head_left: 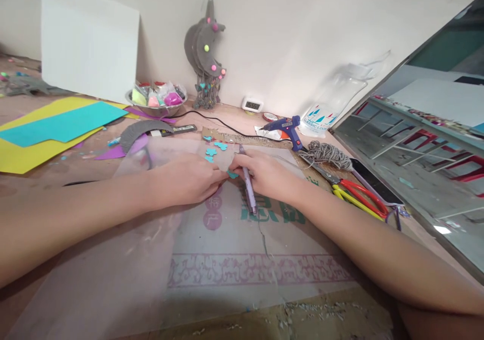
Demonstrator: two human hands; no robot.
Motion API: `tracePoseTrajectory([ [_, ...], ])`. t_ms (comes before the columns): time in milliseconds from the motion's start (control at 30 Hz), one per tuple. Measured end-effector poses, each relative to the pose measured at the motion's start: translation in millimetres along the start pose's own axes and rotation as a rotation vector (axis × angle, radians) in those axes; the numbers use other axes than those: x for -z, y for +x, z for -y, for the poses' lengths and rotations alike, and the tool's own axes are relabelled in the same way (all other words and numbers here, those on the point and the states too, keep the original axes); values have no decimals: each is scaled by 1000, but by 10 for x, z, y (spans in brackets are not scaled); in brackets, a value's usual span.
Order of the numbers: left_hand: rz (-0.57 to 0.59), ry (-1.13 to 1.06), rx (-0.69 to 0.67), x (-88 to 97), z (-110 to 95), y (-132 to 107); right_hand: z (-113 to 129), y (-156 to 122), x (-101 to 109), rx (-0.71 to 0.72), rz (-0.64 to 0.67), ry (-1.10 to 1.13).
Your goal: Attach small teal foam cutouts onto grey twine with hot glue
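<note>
My left hand lies on the work surface with its fingers drawn together, their tips at a small teal cut-out. Facing it, my right hand has a light purple pen in its grip, pen body slanting down toward me. Thumb and forefinger of that hand also meet at the teal cut-out, mostly hidden by fingers. Just beyond lie several teal flower-like cut-outs. Beneath both hands is a printed board, partly covered on the left by a translucent sheet.
Right: scissors, grey yarn, a blue glue gun, a phone and a clear jug. Back: a small digital clock, a grey moon ornament and a metal bowl. Left: yellow and teal sheets.
</note>
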State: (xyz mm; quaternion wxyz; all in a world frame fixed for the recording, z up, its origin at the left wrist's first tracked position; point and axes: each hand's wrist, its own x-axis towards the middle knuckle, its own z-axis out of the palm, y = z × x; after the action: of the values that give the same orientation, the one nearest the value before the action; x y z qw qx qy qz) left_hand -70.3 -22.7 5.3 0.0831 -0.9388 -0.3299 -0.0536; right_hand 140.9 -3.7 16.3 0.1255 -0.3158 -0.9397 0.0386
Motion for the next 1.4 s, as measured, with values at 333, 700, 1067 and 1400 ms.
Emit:
tracePoseTrajectory([
  [333,-8,-30,27,-9,2,-1,-63,-13,48,-89,26,27],
  [700,-131,-68,73,-52,97,35,-49,-32,50,-72,91,439],
  [1067,-96,-74,5,-72,115,59,-105,19,-111,-334,-234,751],
  [1400,-112,-257,-41,-69,76,22,-44,28,-166,-305,-236,996],
])
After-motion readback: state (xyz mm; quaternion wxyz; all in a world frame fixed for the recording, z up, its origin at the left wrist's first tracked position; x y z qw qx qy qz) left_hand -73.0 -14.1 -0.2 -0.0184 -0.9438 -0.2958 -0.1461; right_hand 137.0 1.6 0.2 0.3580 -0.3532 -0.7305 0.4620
